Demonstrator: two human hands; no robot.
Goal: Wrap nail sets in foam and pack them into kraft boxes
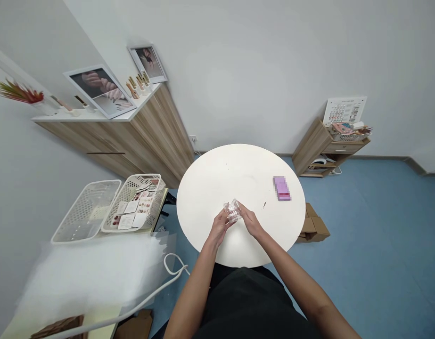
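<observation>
The round white table (210, 176) fills the space before the person, larger than the perforated white basket (107, 221) of cards standing off to its left. Over the table's middle, the left hand (220, 225) and the right hand (250, 220) meet, both grasping one clear plastic packet (233, 211), fingers bent around its opposite sides. The handling seems to be in progress: the packet is in hand and not yet set down; whether it is opened or sealed, and so how much is left, I cannot tell. A purple, pixelated item (282, 188) lies well apart, toward the right edge, untouched. The packet itself, smallest of these, looks transparent, crinkled and shiny with pale glints; its contents, if any, are too small to make out.
</observation>
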